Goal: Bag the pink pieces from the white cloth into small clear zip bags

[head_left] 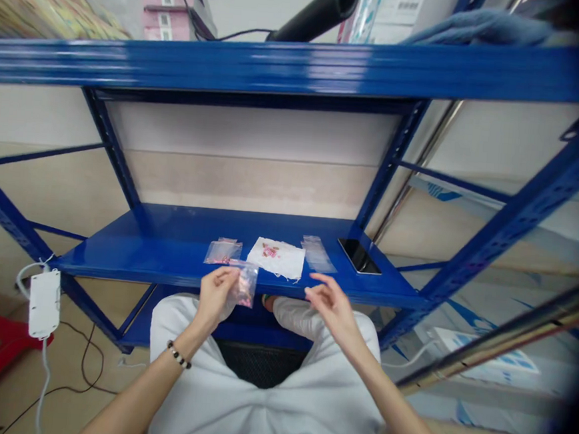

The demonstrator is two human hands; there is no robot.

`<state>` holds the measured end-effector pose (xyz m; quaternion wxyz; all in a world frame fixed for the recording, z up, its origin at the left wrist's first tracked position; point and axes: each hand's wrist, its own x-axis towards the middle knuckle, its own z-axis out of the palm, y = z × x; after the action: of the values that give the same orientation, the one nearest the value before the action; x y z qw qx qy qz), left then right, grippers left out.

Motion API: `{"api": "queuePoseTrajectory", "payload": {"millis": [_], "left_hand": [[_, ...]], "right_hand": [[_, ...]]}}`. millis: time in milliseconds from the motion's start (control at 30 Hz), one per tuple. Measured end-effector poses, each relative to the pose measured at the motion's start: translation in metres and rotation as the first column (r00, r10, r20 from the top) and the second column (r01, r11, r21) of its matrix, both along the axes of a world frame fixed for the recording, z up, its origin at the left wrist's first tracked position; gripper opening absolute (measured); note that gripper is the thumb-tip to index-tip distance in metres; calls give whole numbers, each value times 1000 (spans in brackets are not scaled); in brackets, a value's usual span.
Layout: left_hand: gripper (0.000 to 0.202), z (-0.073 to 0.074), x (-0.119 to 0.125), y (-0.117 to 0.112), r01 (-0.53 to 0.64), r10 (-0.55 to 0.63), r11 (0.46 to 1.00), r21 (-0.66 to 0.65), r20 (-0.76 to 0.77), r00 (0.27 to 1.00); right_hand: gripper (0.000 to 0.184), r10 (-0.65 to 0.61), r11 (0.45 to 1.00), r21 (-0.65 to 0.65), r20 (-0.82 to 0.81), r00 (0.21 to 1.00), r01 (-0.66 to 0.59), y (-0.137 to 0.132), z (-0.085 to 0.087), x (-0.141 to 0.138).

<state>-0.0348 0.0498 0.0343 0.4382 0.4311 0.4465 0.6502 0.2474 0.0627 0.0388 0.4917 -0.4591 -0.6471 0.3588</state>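
Observation:
My left hand [218,293] pinches the edge of a small clear plastic bag [247,284] with pink and reddish bits in it, held just over the shelf's front edge. Behind it, another small clear bag [223,252] with reddish contents lies on the shelf. A white cloth [286,259] with a pink flower pattern and frayed edges lies flat in the middle. My right hand [330,300] hovers in front of the shelf, fingers apart, with nothing visible in them. Beyond its fingertips are flat clear bags [318,254] that look unfilled.
A black phone [359,256] lies on the right of the blue shelf [178,228]. Overhead runs an upper blue beam [261,64], with pink boxes [168,7] and a black tube [315,12] above it. A white power strip [45,303] hangs at the left post.

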Motion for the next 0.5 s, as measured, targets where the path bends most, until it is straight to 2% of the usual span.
{"api": "queuePoseTrajectory", "payload": {"millis": [33,67,133,167,233,300,367,433,500], "left_hand": [[40,6,-15,12,-42,42,999,-7,13,999],[43,12,-30,24,-79,79,997,-6,7,997],[43,20,-56,49,-183,184,983,23,-21,983],[41,22,-66,61,-231,232,972,31,-34,972],[34,21,-78,82,-299,299,954,12,-56,952],[38,15,-81,97,-276,272,960,-43,-87,958],[52,8,-79,109,-239,226,968,-79,-151,962],[64,2,-78,117,-205,169,974,-101,-283,944],[69,-3,-79,124,-209,140,973,-93,-479,867]], "right_hand": [[47,-141,987,98,109,984,131,14,5,21],[44,-281,952,186,224,933,242,30,10,44],[45,-477,878,272,409,778,395,62,19,87],[50,-521,853,270,500,692,447,77,22,106],[60,-512,824,199,663,546,530,104,26,131],[72,-431,794,74,768,473,603,127,28,141],[85,-351,768,-24,819,453,639,146,28,141],[98,-305,758,-72,839,450,648,162,28,139],[104,-281,783,-92,830,482,616,176,27,140]]}}
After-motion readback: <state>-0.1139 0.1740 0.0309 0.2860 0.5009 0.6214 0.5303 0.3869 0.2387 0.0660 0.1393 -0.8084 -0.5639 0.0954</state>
